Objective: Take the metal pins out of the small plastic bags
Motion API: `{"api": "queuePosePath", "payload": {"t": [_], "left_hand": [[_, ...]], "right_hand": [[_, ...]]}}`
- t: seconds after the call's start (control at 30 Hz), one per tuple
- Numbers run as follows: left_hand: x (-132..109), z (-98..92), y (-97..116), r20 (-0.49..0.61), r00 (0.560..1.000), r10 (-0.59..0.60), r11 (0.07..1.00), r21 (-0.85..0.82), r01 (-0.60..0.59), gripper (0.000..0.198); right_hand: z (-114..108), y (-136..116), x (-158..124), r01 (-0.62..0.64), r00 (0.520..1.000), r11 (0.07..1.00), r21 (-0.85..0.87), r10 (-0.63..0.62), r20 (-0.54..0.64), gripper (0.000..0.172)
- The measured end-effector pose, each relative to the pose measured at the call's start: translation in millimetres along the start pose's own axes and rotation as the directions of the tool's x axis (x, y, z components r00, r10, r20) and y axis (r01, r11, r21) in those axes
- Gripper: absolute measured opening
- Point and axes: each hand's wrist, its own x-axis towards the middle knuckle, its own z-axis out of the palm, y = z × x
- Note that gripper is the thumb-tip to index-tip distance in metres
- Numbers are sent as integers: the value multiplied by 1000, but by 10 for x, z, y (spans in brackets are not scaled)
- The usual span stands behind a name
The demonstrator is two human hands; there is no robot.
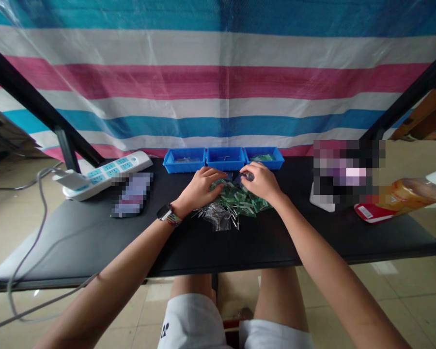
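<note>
My left hand (202, 188), with a watch on its wrist, reaches over the left side of a loose pile. Its fingers are stretched out and the thumb stands apart, so it is open. My right hand (262, 183) is closed in a pinch at the pile's back right. Something small and shiny shows at its fingertips, too small to name. Between and below the hands lie many small green pieces (241, 199), slim metal pins (235, 218) and clear plastic bags (220, 220). Behind the hands stand a left blue bin (184, 167), a middle blue bin (225, 166) and a right blue bin (279, 164).
A white power strip (112, 169) with a plugged-in adapter (70, 179) lies at the left; its grey cable (39, 218) hangs over the black table's (210, 257) edge. A blurred-out phone-like object (132, 194) lies near it. At the right is a bottle (407, 191).
</note>
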Motion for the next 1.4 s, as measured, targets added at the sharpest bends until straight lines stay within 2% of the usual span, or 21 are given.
{"api": "queuePosePath", "payload": {"t": [0.07, 0.13, 0.23, 0.33, 0.5, 0.63, 0.7, 0.77, 0.87, 0.93, 1.03, 1.17, 1.3, 1.4], "left_hand": [[-16, 34, -31, 36, 999, -19, 1000, 17, 18, 39], [-30, 55, -50, 74, 997, -33, 999, 31, 31, 41], [-35, 55, -50, 101, 994, -32, 999, 36, 29, 40], [-27, 38, -34, 85, 996, -14, 999, 41, 11, 37], [-16, 20, -13, 76, 997, 6, 999, 53, -10, 33], [-9, -7, 33, 36, 999, 4, 999, 51, -6, 39], [-4, -27, 76, -2, 1000, 23, 1000, 9, -23, 43], [1, -40, 125, -61, 997, 47, 997, -64, -51, 41], [8, -29, 187, -177, 984, 27, 979, -193, -62, 26], [12, -7, 209, -228, 973, -30, 962, -270, -33, 18], [17, 25, 210, -266, 956, -120, 934, -356, 18, 18], [16, 45, 185, -302, 939, -164, 910, -413, 26, 27], [1, 42, 180, -298, 946, -131, 914, -405, 0, 28], [-3, 9, 199, -299, 954, -20, 959, -277, -66, 29]], "right_hand": [[-53, 10, -45, 34, 998, 992, -122, -28, 58, 12], [-93, 35, -82, 59, 993, 984, -169, -39, 115, 16], [-114, 72, -110, 92, 983, 979, -183, -61, 171, 21], [-106, 90, -108, 104, 981, 981, -165, -73, 181, 17], [-104, 65, -79, 95, 985, 993, -68, -84, 148, 19], [-67, -31, -62, 4, 998, 981, 196, -16, 60, 9], [-29, -109, -54, -87, 995, 922, 378, 61, 80, 20], [5, -201, -50, -186, 979, 835, 517, 113, 170, 32], [38, -336, -56, -293, 945, 711, 639, 115, 305, 47], [50, -407, -67, -325, 933, 653, 684, 106, 343, 51], [77, -466, -88, -357, 924, 583, 730, 107, 366, 48], [133, -473, -104, -380, 922, 496, 780, 139, 360, 46], [154, -451, -98, -369, 930, 452, 812, 176, 324, 46], [130, -448, -93, -386, 922, 411, 826, 202, 331, 53]]}}
